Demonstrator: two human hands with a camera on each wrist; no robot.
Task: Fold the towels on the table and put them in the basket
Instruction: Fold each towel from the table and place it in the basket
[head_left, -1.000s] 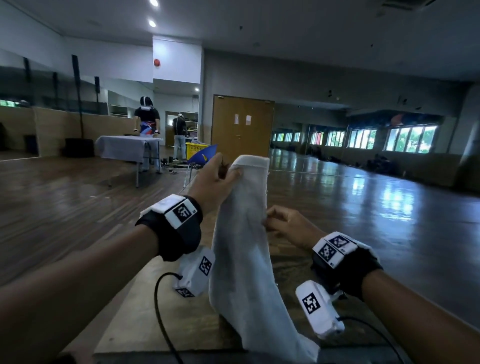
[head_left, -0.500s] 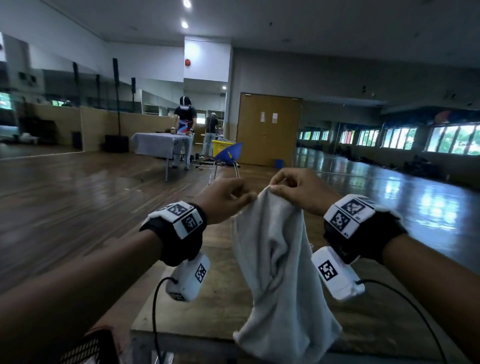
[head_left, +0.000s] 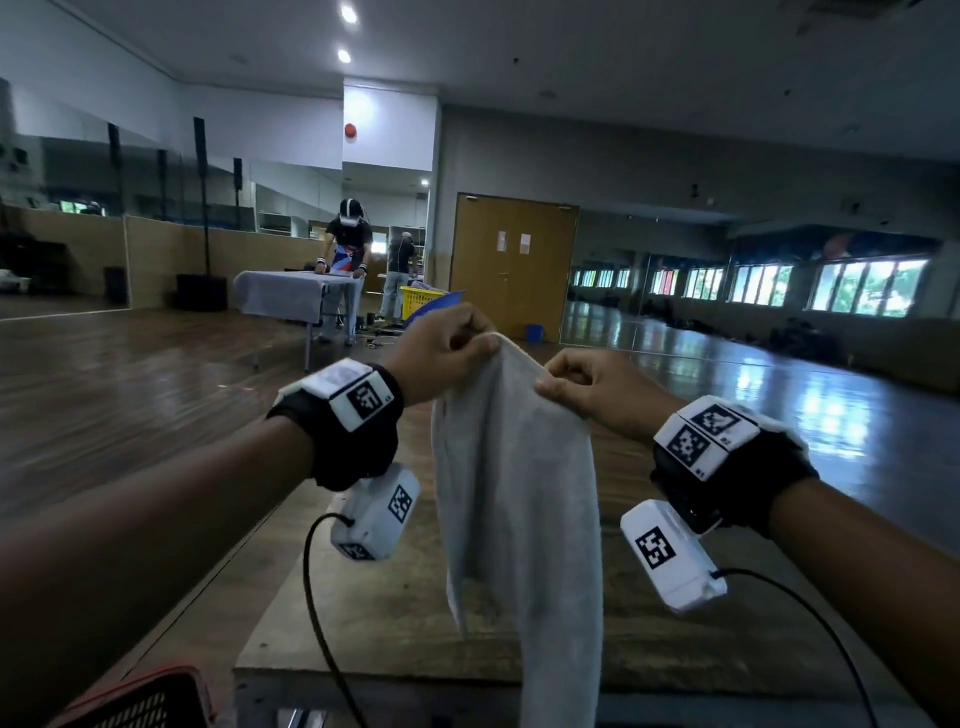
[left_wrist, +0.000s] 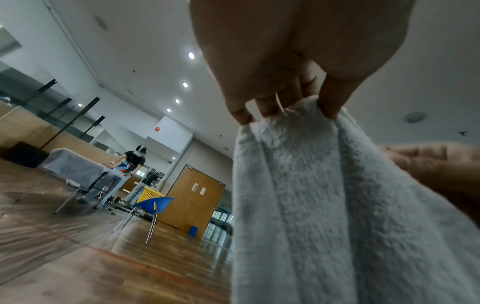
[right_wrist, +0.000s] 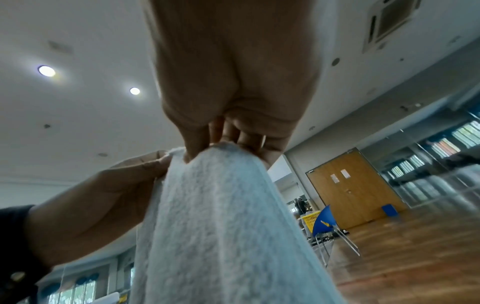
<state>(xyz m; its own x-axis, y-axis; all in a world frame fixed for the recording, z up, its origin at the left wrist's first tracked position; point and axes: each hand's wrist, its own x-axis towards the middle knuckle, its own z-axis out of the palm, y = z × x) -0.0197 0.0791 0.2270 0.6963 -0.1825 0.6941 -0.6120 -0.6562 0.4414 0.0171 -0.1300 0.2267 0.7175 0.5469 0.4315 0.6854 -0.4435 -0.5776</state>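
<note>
Basket (head_left: 135, 699) sits low at my left, just beside the near corner of the table (head_left: 374, 613); only its red rim and dark mesh show, so I can't tell what is in it. Probably parked there so a folded piece drops in with a short reach. My left hand (head_left: 441, 353) is raised over the table, fingers (left_wrist: 240, 112) and thumb pinched on one end of the towel's top edge; the wrist view shows terry bunched between them. The towel (head_left: 519, 493) hangs free from that edge, pale grey, narrow and creased lengthwise, its lower end dropping past the near edge of the table and out of sight. I judge it is held up like this so its own weight pulls it straight before a fold. My right hand (head_left: 597, 389) is close to the left and slightly lower, fingers (right_wrist: 197, 148) clamped on the same top edge. Hands this near leave the cloth gathered, not spread; I'd guess I am hunting for the true corners. No other towels visible on the table. Folding not yet begun, by my reading.
</note>
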